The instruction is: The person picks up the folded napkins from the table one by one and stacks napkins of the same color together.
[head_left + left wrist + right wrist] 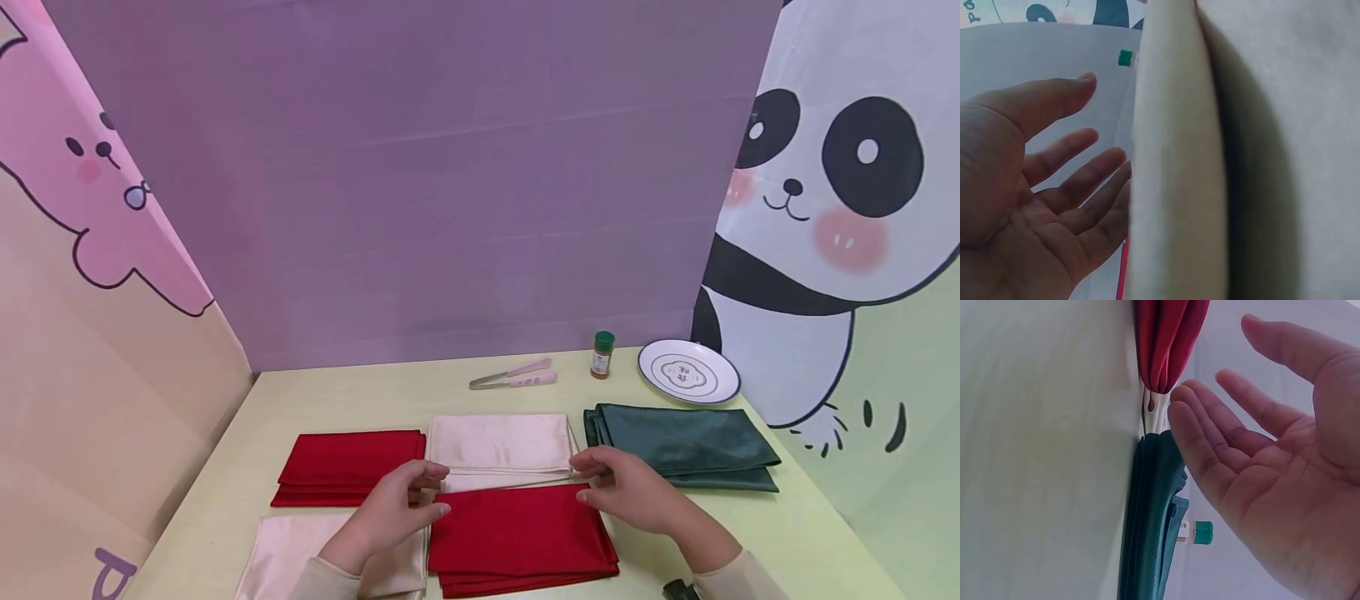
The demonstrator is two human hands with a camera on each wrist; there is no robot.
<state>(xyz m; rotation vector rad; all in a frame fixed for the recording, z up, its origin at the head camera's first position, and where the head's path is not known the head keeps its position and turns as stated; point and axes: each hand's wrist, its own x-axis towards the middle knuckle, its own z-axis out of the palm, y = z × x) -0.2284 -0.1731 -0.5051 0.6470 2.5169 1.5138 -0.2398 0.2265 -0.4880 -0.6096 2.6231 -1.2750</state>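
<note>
Red satin folded cloth (521, 533) lies near the front edge of the pale yellow-green bench (810, 517), square to the person, its far hem just short of the cream folded cloth (501, 446) behind it. Both hands hover over that far hem. Left hand (393, 508) at the far-left corner, fingers loosely spread and lightly bent, holding nothing; the left wrist view shows an open palm (1035, 206) beside a cream fold. Right hand (630, 487) at the far-right corner, likewise wide, palm empty in the right wrist view (1272, 462).

Judgement: to handle this cloth well, pinch both far corners at the same moment and catch every layer, since satin slips and the stack could shear. Keep the hem taut between the hands and stay clear of the cream cloth's near edge, which sits very close.

Near left: second cream satin cloth (285, 546), partly under the left forearm. Further back on the left, another red folded cloth (345, 462). On the right, dark green folded cloth (686, 442). Far row: pink-handled metal tongs (513, 375), small green-capped spice jar (602, 354), white plate with dark rim (688, 372).
</note>
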